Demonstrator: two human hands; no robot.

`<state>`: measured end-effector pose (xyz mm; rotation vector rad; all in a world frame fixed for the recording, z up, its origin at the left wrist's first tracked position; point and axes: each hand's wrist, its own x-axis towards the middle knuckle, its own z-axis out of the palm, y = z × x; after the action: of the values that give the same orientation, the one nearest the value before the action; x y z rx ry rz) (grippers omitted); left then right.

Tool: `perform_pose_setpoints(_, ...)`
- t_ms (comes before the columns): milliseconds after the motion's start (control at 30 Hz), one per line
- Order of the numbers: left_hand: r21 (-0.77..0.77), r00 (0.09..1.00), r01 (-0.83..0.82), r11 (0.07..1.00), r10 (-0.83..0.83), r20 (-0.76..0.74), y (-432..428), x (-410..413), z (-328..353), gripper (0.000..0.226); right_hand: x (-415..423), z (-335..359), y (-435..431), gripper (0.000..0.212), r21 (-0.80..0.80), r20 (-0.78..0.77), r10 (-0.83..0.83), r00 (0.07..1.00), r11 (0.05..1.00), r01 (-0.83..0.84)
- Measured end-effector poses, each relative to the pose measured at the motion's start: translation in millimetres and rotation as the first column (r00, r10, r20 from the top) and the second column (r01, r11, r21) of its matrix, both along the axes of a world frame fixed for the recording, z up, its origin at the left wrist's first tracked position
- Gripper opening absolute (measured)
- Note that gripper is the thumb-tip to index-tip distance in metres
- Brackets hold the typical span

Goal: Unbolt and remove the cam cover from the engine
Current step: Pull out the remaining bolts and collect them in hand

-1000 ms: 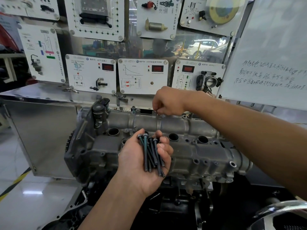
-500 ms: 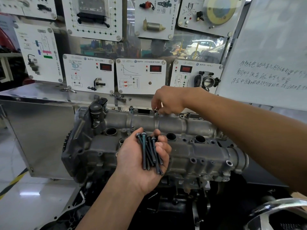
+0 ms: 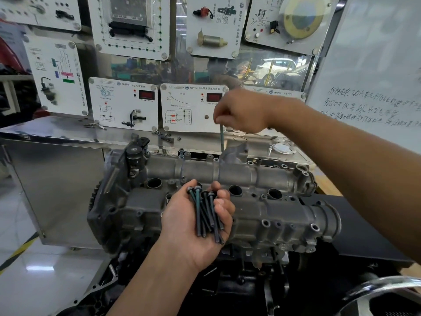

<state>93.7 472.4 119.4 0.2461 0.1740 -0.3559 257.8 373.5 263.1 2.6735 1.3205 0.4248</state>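
The cam cover [image 3: 273,206] sits on top of the engine [image 3: 246,279], in the middle of the scene, with its long side going from left to right. Several bolt holes on its near right part are open.

The left hand [image 3: 193,229] is palm up in front of the middle of the cover. Its grip is closed loosely on the bolts [image 3: 206,215], a bundle of long dark ones. They lie across the palm with their heads to the far side, and the fingers curl over them from the right.

The right hand [image 3: 241,112] is raised above the far edge of the cover. Its grip is narrow: the fingertips pinch the top of one bolt [image 3: 222,140], which hangs almost upright. The lower end of the bolt is just at the far edge of the cover; I cannot tell if it is out of its hole.

Behind the engine stands a metal bench [image 3: 57,133] with white panels [image 3: 123,103] above it. A whiteboard [image 3: 376,65] with handwriting is at the far right.
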Motion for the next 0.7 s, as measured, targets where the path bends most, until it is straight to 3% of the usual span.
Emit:
perform_pose_setpoints(67,0.002,1.0,-0.01,1.0,0.01,0.003,0,0,0,0.048,-16,13,-4,0.027,0.117,-0.042,0.038,0.998,0.993,-0.033)
perform_pose_setpoints(133,0.006,1.0,-0.016,1.0,0.016,0.003,-1,1,-1,0.049,-38,12,-4,0.025,0.22,-0.208,0.128,0.97,0.972,-0.081)
perform_pose_setpoints(267,0.041,1.0,-0.014,0.999,0.013,0.023,-1,-1,-1,0.051,-81,-22,2,0.022,0.165,-0.48,0.252,0.84,0.967,-0.196)
perform_pose_setpoints(433,0.066,0.996,-0.072,0.995,0.069,0.051,1,-6,-2,0.051,-98,-45,9,0.022,0.084,-0.468,0.247,0.848,0.968,-0.236)
perform_pose_setpoints(567,0.061,0.995,-0.097,0.993,0.094,0.042,6,-8,0,0.046,-102,-50,15,0.026,0.031,-0.354,0.256,0.899,0.964,-0.263)
perform_pose_setpoints(633,0.053,0.995,-0.091,0.994,0.089,0.036,9,-9,4,0.042,-103,-48,16,0.026,0.099,-0.373,0.3,0.878,0.954,-0.284)
perform_pose_setpoints(700,0.041,0.997,-0.081,0.996,0.08,0.023,12,-11,7,0.041,-92,-42,18,0.029,0.287,-0.437,0.298,0.849,0.94,-0.182)
